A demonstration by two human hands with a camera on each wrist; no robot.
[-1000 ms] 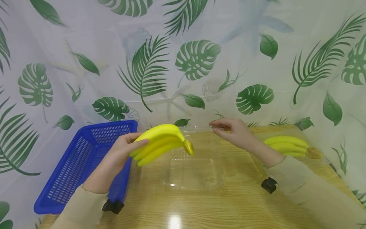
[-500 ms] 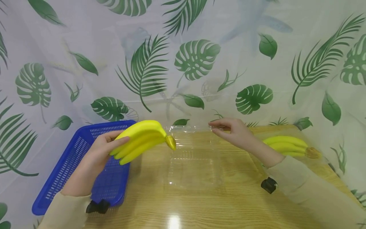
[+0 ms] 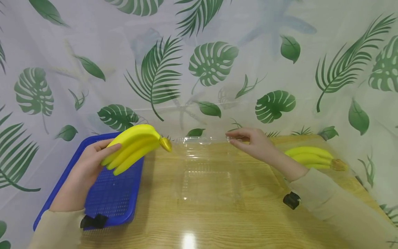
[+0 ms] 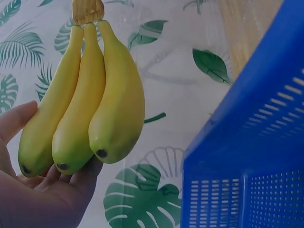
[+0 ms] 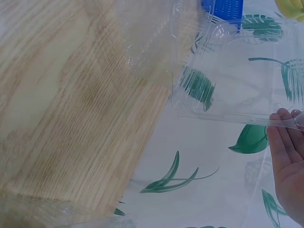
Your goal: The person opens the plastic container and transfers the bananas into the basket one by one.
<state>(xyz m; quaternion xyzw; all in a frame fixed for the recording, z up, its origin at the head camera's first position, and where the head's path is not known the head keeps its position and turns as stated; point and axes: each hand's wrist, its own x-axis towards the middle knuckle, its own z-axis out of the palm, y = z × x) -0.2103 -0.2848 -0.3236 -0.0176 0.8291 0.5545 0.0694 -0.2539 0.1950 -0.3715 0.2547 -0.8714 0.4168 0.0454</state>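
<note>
Banana bunch shifted left toward blue basket, left hand gripping it, right hand pinching clear container

Held bananas: no readable text or sticker
Clear container: no readable label or number
Blue basket: no readable brand or sign
Second bananas: no readable lettering
Bench: no readable marks
Leaf-print cloth: no readable words or figures
</note>
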